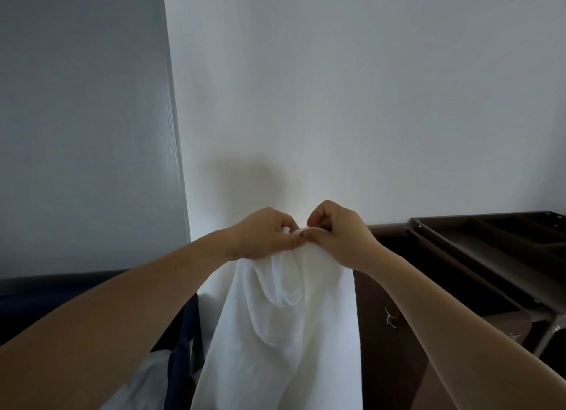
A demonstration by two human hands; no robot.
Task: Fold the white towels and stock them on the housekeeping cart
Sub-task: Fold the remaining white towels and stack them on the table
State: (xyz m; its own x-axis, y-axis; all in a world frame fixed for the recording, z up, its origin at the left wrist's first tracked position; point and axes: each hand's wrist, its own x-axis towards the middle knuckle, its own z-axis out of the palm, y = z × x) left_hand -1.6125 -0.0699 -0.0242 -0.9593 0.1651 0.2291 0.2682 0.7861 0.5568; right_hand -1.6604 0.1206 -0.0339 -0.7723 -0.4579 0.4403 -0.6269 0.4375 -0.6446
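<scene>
Left hand (264,237) and right hand (337,235) side by side, both pinching the top of a hanging white towel (284,327), brown cart (477,256) on the right, maybe more white cloth (144,382) lower left

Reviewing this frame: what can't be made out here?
Head view only.
- Lower end of the towel: cut off by the bottom edge.
- Its top corners: hidden inside the left hand and right hand.
- Tray contents of the cart: dark, cut off by the right edge.
- Pale bundle at lower left: partly behind the left forearm, unidentifiable.
</scene>
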